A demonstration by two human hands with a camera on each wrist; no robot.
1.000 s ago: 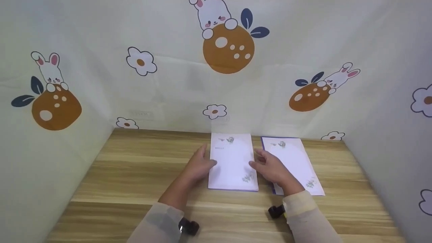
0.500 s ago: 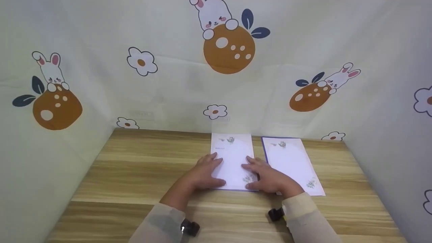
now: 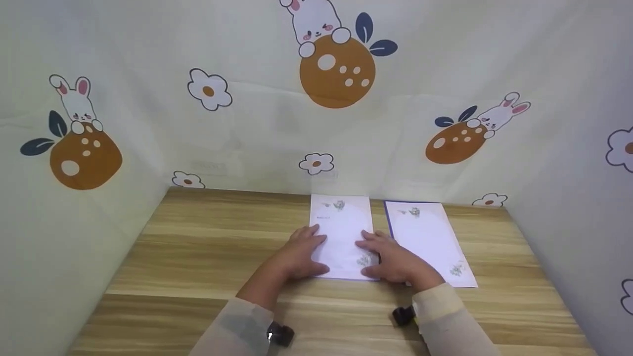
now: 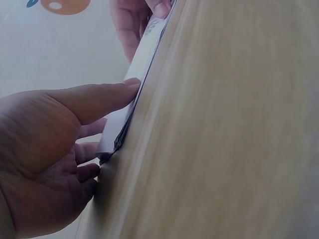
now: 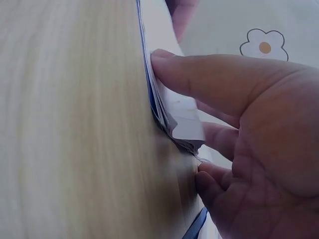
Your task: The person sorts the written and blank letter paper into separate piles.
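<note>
A white notepad (image 3: pixel 341 237) with leaf prints and blue backing lies on the table, its long sides pointing away from me. My left hand (image 3: pixel 299 254) rests along its left side, fingers spread over the paper and thumb at the near corner. On the opposite side, my right hand (image 3: pixel 398 259) touches the pad the same way. Both wrist views show layered sheets at the pad's edge (image 4: pixel 115 125), with thumbs on top and some fingers beside the stack. Several sheet corners fan slightly apart in the right wrist view. Neither hand curls round the pad.
A second notepad (image 3: pixel 430 237) with similar prints and a blue edge lies slightly slanted to the right, partly under my right hand and wrist. The wooden table (image 3: pixel 207 247) meets a patterned cloth wall (image 3: pixel 257 128) behind, with cloth at both sides.
Earlier, the hands were at the pad's sides, with only the thumbs over its edges. Both have since come nearer the front, fingers spread onto the top. Little differs over the last half second.
</note>
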